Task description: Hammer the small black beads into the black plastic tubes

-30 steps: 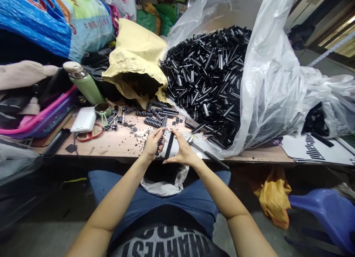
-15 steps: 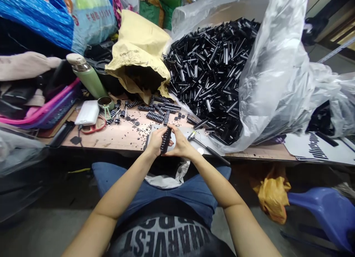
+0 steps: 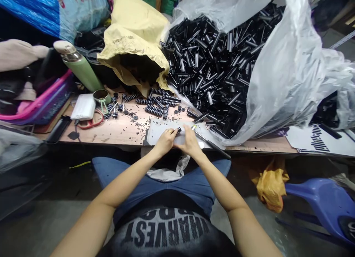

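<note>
My left hand (image 3: 165,141) is closed around a short black tube (image 3: 179,130), whose end sticks out past the fingers toward the right. My right hand (image 3: 191,141) is just beside it, thumb and fingers apart, with nothing visible in its grasp. Under both hands lies a pale grey board (image 3: 155,128) at the table's front edge. Close to the right fingers rests a small hammer (image 3: 213,145) with a dark handle. Beyond the board several black tubes studded with pale dots (image 3: 154,110) lie in a loose pile.
A large clear plastic bag (image 3: 266,98) spills black tubes (image 3: 210,64) at the right. A yellow sack (image 3: 133,31) gapes open behind the pile. On the left stand a green flask (image 3: 83,70), a white power bank (image 3: 83,107) and a pink-rimmed basket (image 3: 41,103). Tiny black bits dot the tabletop.
The tube has turned from lying lengthwise between both hands to pointing right in my left hand. My right hand has let go and moved slightly right. The view has shifted a little.
</note>
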The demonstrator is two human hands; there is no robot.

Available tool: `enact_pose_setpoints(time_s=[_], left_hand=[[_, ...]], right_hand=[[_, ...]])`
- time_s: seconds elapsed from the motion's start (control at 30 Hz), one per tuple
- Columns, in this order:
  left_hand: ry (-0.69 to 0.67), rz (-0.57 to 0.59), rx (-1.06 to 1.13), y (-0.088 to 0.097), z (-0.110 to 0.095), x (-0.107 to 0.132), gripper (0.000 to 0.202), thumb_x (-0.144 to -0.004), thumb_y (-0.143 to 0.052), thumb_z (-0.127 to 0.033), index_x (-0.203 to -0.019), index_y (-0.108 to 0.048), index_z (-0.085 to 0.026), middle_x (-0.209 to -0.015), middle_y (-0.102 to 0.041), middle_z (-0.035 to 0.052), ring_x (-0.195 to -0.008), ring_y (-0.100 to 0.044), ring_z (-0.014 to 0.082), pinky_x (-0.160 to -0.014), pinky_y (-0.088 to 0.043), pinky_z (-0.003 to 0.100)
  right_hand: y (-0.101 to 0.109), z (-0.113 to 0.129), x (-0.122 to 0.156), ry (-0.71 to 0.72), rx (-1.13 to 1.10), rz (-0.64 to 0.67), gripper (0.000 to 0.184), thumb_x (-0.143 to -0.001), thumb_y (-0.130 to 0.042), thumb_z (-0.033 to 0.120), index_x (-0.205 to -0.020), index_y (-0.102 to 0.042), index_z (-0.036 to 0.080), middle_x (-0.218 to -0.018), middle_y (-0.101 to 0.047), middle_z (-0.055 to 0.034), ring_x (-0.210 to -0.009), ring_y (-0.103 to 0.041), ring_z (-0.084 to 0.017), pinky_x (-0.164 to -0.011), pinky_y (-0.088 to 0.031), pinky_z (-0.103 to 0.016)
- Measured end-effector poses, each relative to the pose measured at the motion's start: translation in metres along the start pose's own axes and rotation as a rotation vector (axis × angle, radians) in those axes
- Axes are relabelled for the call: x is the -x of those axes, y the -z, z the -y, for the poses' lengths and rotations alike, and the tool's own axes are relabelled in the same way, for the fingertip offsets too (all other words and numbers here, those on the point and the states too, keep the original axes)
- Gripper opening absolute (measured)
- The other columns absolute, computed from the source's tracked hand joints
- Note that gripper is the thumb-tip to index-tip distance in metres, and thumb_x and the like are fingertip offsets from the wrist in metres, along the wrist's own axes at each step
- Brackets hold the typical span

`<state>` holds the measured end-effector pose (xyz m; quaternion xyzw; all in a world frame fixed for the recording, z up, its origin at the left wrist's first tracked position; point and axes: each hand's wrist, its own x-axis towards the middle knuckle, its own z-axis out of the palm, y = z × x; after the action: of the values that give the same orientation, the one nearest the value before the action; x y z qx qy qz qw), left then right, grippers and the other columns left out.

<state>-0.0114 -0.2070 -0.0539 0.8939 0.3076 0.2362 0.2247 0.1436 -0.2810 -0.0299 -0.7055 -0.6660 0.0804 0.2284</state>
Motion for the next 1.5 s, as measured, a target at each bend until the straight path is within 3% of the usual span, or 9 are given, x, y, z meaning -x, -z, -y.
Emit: enact_pose_setpoints(time_s=[0.17, 0.37, 0.53, 0.7, 0.93, 1.1, 1.23, 1.33, 1.5], left_hand=[[-0.134, 0.045, -0.222, 0.007, 0.017, 0.009, 0.037, -0.093, -0.042, -0.014, -0.127, -0.056, -0.014, -0.109, -0.064, 0.0175, -0.104, -0.057, 0.0276, -0.090, -0.040, 0.047], [-0.127, 0.028, -0.270, 0.011, 0.014, 0.014, 0.041, -0.094, -0.035, -0.011, -0.129, -0.053, -0.020, -0.115, -0.065, 0.0146, -0.111, -0.054, 0.0284, -0.097, -0.031, 0.053], [-0.102, 0.073, -0.333, 0.005, -0.001, 0.014, 0.043, -0.095, -0.027, -0.010, -0.132, -0.050, -0.011, -0.121, -0.062, 0.0188, -0.118, -0.052, 0.0305, -0.103, -0.028, 0.055], [-0.072, 0.045, -0.376, -0.021, -0.020, 0.016, 0.055, -0.094, -0.037, -0.027, -0.139, -0.036, 0.005, -0.146, -0.035, 0.0276, -0.140, -0.026, 0.0345, -0.113, -0.019, 0.050], [-0.110, 0.115, -0.333, -0.027, -0.013, 0.009, 0.050, -0.089, -0.034, -0.012, -0.138, -0.043, -0.004, -0.137, -0.048, 0.0222, -0.132, -0.041, 0.0285, -0.108, -0.033, 0.046], [0.013, 0.132, -0.085, 0.004, -0.019, 0.008, 0.033, -0.092, -0.039, -0.018, -0.118, -0.060, -0.012, -0.096, -0.063, 0.0163, -0.094, -0.059, 0.0267, -0.082, -0.049, 0.039], [0.193, 0.030, -0.065, 0.026, -0.010, -0.019, 0.037, -0.091, -0.050, -0.035, -0.116, -0.057, -0.008, -0.095, -0.061, 0.0186, -0.093, -0.058, 0.0304, -0.081, -0.047, 0.040], [0.453, -0.172, -0.132, 0.024, 0.009, -0.060, 0.031, -0.088, -0.052, -0.025, -0.112, -0.055, -0.005, -0.104, -0.059, 0.0230, -0.103, -0.054, 0.0333, -0.088, -0.044, 0.043], [0.595, -0.199, -0.142, 0.010, 0.024, -0.102, 0.026, -0.088, -0.037, -0.007, -0.106, -0.055, -0.004, -0.100, -0.060, 0.0242, -0.107, -0.052, 0.0337, -0.088, -0.043, 0.048]], right_hand=[[0.051, -0.045, 0.029, -0.348, 0.394, 0.065, 0.025, -0.090, -0.052, 0.034, -0.097, -0.060, 0.011, -0.102, -0.062, -0.0190, -0.104, -0.055, -0.031, -0.086, -0.042, -0.041], [0.048, -0.015, 0.042, -0.325, 0.084, 0.068, 0.037, -0.101, -0.021, 0.039, -0.097, -0.052, 0.019, -0.075, -0.063, -0.0042, -0.069, -0.060, -0.018, -0.063, -0.038, -0.025], [0.050, 0.010, 0.037, -0.325, 0.211, 0.262, 0.036, -0.100, -0.025, 0.039, -0.090, -0.054, 0.019, -0.067, -0.061, -0.0038, -0.062, -0.060, -0.019, -0.058, -0.033, -0.026], [0.065, 0.047, 0.022, -0.176, 0.070, 0.074, 0.048, -0.100, -0.014, 0.044, -0.096, -0.055, 0.020, -0.073, -0.064, -0.0053, -0.063, -0.061, -0.017, -0.059, -0.036, -0.025], [0.037, 0.058, 0.012, -0.092, 0.202, 0.410, 0.044, -0.100, -0.022, 0.043, -0.109, -0.057, 0.018, -0.081, -0.071, -0.0105, -0.071, -0.066, -0.024, -0.062, -0.038, -0.029], [0.054, 0.023, 0.011, -0.246, 0.243, 0.219, 0.047, -0.101, -0.018, 0.045, -0.099, -0.057, 0.020, -0.076, -0.069, -0.0075, -0.070, -0.065, -0.021, -0.061, -0.035, -0.027], [0.049, -0.006, 0.008, -0.335, 0.337, 0.242, 0.043, -0.099, -0.027, 0.048, -0.097, -0.058, 0.019, -0.080, -0.068, -0.0086, -0.072, -0.063, -0.021, -0.063, -0.037, -0.028], [0.040, -0.019, -0.009, -0.289, 0.354, 0.133, 0.038, -0.097, -0.034, 0.047, -0.100, -0.059, 0.018, -0.096, -0.066, -0.0115, -0.086, -0.060, -0.023, -0.070, -0.041, -0.031], [0.045, -0.032, -0.059, -0.377, 0.417, -0.103, 0.040, -0.090, -0.050, 0.045, -0.112, -0.056, 0.012, -0.109, -0.060, -0.0188, -0.104, -0.053, -0.030, -0.081, -0.044, -0.037]])
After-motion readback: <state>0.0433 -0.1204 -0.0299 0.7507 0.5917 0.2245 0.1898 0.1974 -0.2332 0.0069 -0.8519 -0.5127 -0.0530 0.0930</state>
